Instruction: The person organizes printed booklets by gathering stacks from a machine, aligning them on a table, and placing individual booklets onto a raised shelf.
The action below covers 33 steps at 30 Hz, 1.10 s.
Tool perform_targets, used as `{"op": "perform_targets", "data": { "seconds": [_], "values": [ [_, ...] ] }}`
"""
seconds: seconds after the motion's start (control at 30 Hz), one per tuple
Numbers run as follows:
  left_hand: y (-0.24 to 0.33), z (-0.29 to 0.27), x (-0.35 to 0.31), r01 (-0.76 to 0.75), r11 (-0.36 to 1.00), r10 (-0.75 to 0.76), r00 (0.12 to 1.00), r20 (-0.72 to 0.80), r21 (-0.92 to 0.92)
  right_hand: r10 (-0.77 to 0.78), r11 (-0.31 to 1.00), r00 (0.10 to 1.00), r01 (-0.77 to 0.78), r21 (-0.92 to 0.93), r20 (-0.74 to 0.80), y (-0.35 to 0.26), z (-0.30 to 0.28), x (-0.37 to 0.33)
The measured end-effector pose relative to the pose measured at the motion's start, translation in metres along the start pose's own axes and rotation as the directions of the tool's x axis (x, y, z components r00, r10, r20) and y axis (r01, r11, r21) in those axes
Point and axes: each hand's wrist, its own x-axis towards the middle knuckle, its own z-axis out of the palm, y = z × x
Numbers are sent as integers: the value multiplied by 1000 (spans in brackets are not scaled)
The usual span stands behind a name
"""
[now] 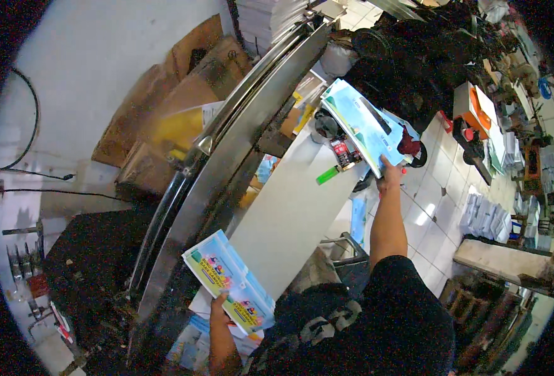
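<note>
Nearest, the left hand (219,301) holds a stack of glossy light-blue paper booklets with colourful printed covers (230,276), thumb on top and the other fingers mostly hidden. The stack lies across the near end of a long, smooth white tabletop (289,203); whether it touches that surface, I cannot tell. Below it are loose blue, white and orange printed sheets (192,344).

The tabletop's middle is bare, an open strip running between the two hands. Along its left side curves a long grey metal rail (211,153), with a narrow gap between the two holding more printed paper.

Farther up, the right hand (388,177) grips the near corner of a thick fanned stack of pale-blue and green printed paper (361,125), thumb above, remaining fingers out of sight. Just left of this stack are a bright green plastic strip-shaped tool (328,175), small red-and-black items (344,152) and a dark, round, see-through container (326,125) whose contents are unclear.

Beyond the rail, brown cardboard boxes (192,94) lean by the wall, something yellow (179,130) among them. Rightward, white floor tiles (433,210) stretch toward an orange-and-white box (475,105) and stacked white paper (485,216).
</note>
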Motion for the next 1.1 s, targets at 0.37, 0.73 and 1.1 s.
{"op": "perform_targets", "data": {
  "seconds": [0.37, 0.73, 1.1],
  "values": [
    [-18, -60, 34, -36, 990, 46, 996, -75, 137, 73, 967, 997, -74, -242, -14, -1, -25, -9],
    [4, 8, 15, -6, 992, -10, 993, 121, 124, 156, 712, 974, -225, -665, -162, 53, -272, -134],
    [-17, -25, 2, -163, 951, 202, 970, -131, 262, 626, 235, 774, -302, -924, -94, 230, -388, -97]
  ]
}}
